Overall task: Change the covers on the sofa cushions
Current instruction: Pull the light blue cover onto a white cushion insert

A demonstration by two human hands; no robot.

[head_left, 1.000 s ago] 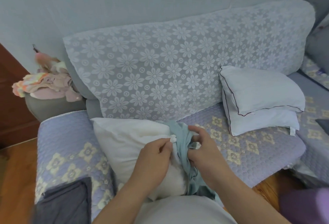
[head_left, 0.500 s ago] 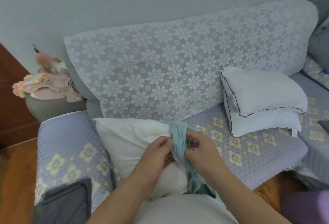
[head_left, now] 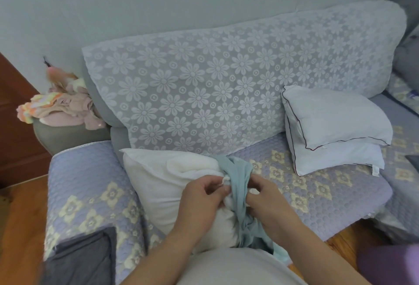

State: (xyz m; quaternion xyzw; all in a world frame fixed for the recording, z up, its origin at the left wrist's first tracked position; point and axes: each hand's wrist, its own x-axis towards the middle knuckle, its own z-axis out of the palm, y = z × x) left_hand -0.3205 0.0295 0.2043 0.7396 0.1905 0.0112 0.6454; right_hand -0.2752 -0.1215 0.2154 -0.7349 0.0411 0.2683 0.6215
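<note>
White stuffing of the bare cushion (head_left: 163,185) bulges left of my left hand (head_left: 204,196), which pinches a small white tab at the cover's edge. Between my hands the teal cover (head_left: 240,185) is bunched around the cushion's end. My right hand (head_left: 265,201) grips that fabric. Well right of it, two white pillows (head_left: 333,130) lie stacked on the sofa (head_left: 317,198).

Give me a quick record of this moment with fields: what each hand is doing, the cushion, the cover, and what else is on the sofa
left hand: pinches a corner of the white cushion insert
right hand: grips the bunched teal cover
cover state: gathered in a band round the insert's right end
on the seat: two stacked white pillows, at the right
armrest: folded grey cloth
</note>
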